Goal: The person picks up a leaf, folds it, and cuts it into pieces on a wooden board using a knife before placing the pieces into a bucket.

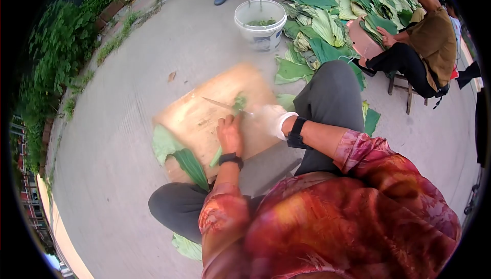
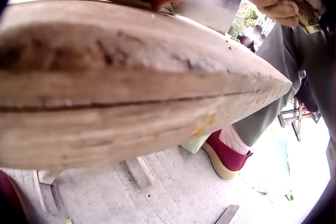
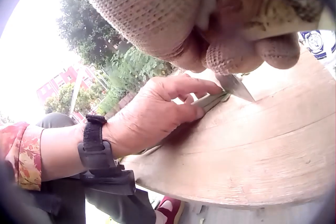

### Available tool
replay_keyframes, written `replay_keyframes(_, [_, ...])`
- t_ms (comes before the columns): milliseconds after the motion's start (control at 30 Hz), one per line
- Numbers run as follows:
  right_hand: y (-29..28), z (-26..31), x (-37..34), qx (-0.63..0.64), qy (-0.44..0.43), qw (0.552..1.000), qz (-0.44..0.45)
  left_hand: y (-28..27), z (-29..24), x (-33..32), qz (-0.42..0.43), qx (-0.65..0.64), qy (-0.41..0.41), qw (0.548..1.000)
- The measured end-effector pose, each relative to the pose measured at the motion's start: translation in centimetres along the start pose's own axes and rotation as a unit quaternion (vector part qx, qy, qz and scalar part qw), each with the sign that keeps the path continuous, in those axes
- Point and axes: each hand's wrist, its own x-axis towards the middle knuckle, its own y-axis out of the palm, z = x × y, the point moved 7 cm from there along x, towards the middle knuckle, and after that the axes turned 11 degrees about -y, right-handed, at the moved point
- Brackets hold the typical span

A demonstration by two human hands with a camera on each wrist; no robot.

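My left hand (image 1: 229,134) is over the thick wooden cutting board (image 1: 197,112). In the right wrist view, its thumb and fingers pinch a folded green leaf (image 3: 211,103) close to the knife's blade (image 3: 236,87). My right hand (image 1: 269,122), in a knitted white glove, grips the knife; the glove hides most of the handle. In the left wrist view, the broad blade (image 2: 210,7) stands beside the left fingertips. A small heap of cut green pieces (image 1: 239,100) lies by the blade. A long green leaf (image 1: 190,167) hangs over the board's near left edge.
Beyond the board stands a white bucket (image 1: 259,33) with green pieces inside. Large leaves (image 1: 327,23) are piled at the back right, where a seated person (image 1: 432,38) handles some. My bent knees (image 1: 332,89) flank the board. Greenery (image 1: 61,48) borders the pavement on the left.
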Motion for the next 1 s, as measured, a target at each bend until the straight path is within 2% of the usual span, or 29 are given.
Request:
replay_keyframes(100, [-0.2,0.4,1.7,0.036,0.004,0.998,0.043,-0.2,-0.1,-0.3,-0.003,-0.022,0.003,1.000])
replay_keyframes(200, [-0.3,0.0,2.4,0.067,0.057,0.996,0.032,-0.5,0.2,-0.6,-0.006,-0.038,-0.001,0.999])
replay_keyframes(300, [-1.4,-0.3,1.9,0.083,0.070,0.994,0.027,-1.1,0.1,-0.5,-0.007,-0.058,-0.001,0.998])
replay_keyframes(400, [-1.9,-0.9,0.9,0.061,0.021,0.997,-0.033,-1.4,-0.4,0.2,-0.026,-0.064,-0.002,0.998])
replay_keyframes(500, [-2.7,-0.2,-1.3,0.089,0.020,0.996,-0.020,-0.8,-0.8,0.5,-0.018,-0.042,0.002,0.999])
replay_keyframes(600, [-0.1,-1.5,-1.7,0.064,0.027,0.997,-0.033,-0.1,-0.6,0.4,-0.013,-0.015,0.014,1.000])
replay_keyframes(700, [0.1,-1.0,-1.6,0.039,-0.005,0.998,-0.040,-0.1,-0.6,0.4,-0.006,0.027,0.009,1.000])
replay_keyframes(800, [-0.5,0.0,-1.3,0.021,-0.012,0.999,0.035,0.0,-0.6,0.3,0.007,0.052,-0.001,0.999])
replay_keyframes(900, [0.3,-0.5,-0.3,0.008,-0.002,1.000,0.017,-0.2,-0.5,0.3,-0.001,0.040,0.003,0.999])
replay_keyframes(1000, [-0.5,0.3,1.2,0.018,-0.008,0.998,0.059,-0.5,-0.7,-0.1,-0.007,0.020,0.013,1.000])
